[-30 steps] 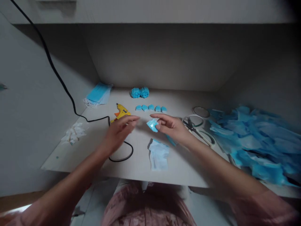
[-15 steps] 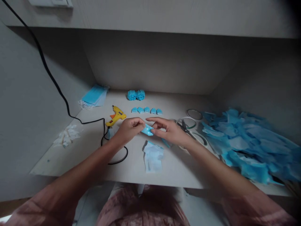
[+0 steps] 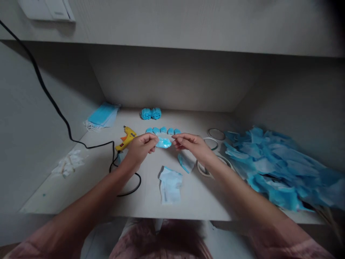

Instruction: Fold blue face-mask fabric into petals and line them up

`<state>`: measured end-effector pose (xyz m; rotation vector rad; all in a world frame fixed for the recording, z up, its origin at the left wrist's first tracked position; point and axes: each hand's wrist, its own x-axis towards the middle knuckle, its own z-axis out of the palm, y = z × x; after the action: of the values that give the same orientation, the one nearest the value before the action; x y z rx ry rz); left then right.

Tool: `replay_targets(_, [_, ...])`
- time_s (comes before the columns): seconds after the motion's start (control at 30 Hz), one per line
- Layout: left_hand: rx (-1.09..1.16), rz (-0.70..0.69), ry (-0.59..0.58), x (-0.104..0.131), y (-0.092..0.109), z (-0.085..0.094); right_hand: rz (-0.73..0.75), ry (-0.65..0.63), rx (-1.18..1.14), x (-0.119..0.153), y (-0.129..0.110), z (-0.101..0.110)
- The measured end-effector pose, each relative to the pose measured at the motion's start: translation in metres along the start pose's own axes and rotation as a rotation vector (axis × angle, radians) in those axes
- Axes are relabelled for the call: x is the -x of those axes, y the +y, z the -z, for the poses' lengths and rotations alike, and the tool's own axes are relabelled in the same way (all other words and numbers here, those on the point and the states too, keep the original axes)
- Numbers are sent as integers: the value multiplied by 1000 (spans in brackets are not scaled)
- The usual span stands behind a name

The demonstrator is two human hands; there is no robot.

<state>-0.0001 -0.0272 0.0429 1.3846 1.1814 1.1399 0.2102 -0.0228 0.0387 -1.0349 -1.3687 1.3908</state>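
My left hand [image 3: 144, 146] pinches one end of a shiny blue folded piece [image 3: 164, 142] over the middle of the shelf. Close to the piece's other end is my right hand [image 3: 189, 144], its thumb and fingers pressed together; what they hold, if anything, is too small to tell. Behind the hands lies a row of several small blue folded petals [image 3: 163, 130], with two blue rolled roses [image 3: 151, 113] farther back. A pale blue cloth piece [image 3: 170, 185] lies in front, and another cut piece [image 3: 186, 162] rests below my right hand.
A yellow glue gun [image 3: 127, 137] with a black cable [image 3: 54, 103] lies at left, near stacked masks [image 3: 102, 115] and white scraps [image 3: 69, 163]. To the right are tape rolls [image 3: 216, 134] and a large blue scrap heap [image 3: 283, 163]. An upper board [image 3: 172, 27] overhangs the shelf.
My right hand's fingers have come away from the blue piece and closed together. My left hand still holds it. The whole view has shifted slightly.
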Motion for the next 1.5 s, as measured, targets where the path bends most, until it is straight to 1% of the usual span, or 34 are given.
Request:
replay_targets(0.1, [5,-14,10,-2,0,2,54,49,33,-3,-4,8])
replay_targets(0.17, [11,-8,8,-2,0,1,66,41,50,-4,-5,9])
replay_targets(0.3, [27,9,17,0,-1,-4,34,-29,70,-4,-1,0])
replay_targets(0.4, [41,2,28,0,-1,-7,0,-75,40,-4,3,-8])
replay_targets(0.53, [64,7,14,0,-3,-6,8,-67,8,-6,4,-13])
replay_targets(0.6, [71,23,-18,1,-6,-4,29,-50,46,-7,3,-14])
replay_targets(0.7, [104,70,-100,3,-10,0,72,-49,121,-8,3,-15])
replay_targets(0.8, [210,111,-167,4,-16,6,116,-81,172,-8,4,-17])
replay_targets(0.87, [294,120,-197,4,-18,10,138,-91,201,-9,5,-17])
replay_targets(0.93, [324,118,-215,3,-19,15,147,-94,221,-10,6,-17])
replay_targets(1.03, [213,100,-229,2,-16,18,147,-113,248,-10,7,-17])
replay_targets(1.17, [-13,56,-187,1,-11,18,170,-134,310,-10,7,-19])
replay_targets(1.3, [-80,23,-158,-3,-14,17,214,-125,421,-8,5,-20])
replay_targets(1.4, [-115,-24,-129,-4,-18,18,189,-132,377,-8,3,-19])
replay_targets(1.5, [-202,-102,-55,-1,-19,18,114,-140,241,-8,0,-19])
